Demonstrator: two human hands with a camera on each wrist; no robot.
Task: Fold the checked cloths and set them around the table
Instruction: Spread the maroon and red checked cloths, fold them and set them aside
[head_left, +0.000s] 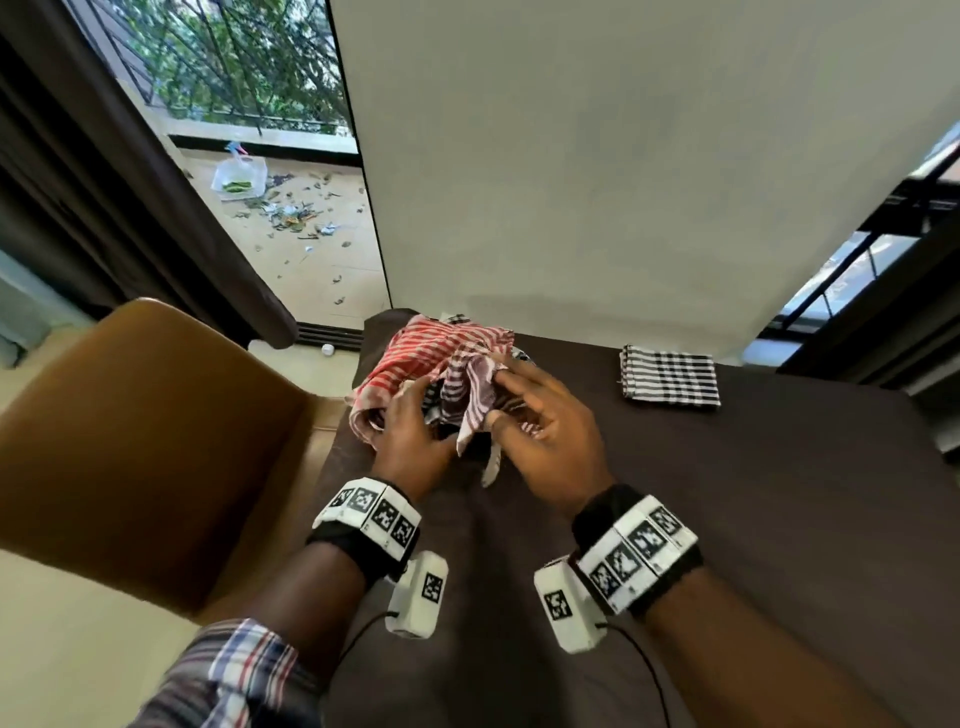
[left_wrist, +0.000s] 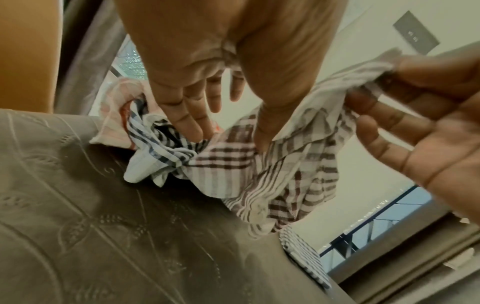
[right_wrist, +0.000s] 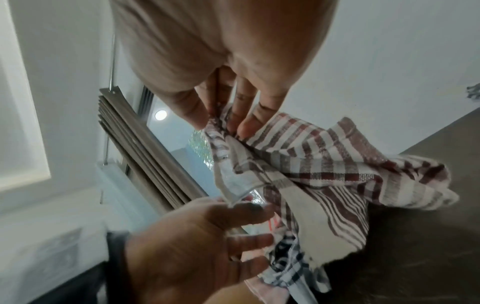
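Observation:
A crumpled pile of cloths lies at the table's far left corner: a red striped cloth (head_left: 415, 353), a dark blue checked cloth (left_wrist: 161, 142) and a maroon checked cloth (head_left: 470, 400). My right hand (right_wrist: 223, 125) pinches the maroon cloth (right_wrist: 311, 168) by its upper edge and lifts it off the pile. My left hand (left_wrist: 228, 135) reaches into the pile with fairly straight, spread fingers, its thumb against the maroon cloth (left_wrist: 259, 164). One folded black-and-white checked cloth (head_left: 670, 376) lies flat at the table's far right.
A dark brown embossed cover (head_left: 727, 519) spreads over the table. A tan chair (head_left: 145, 441) stands at the table's left. A white wall rises right behind the far edge, with a curtain and an open balcony door at the left.

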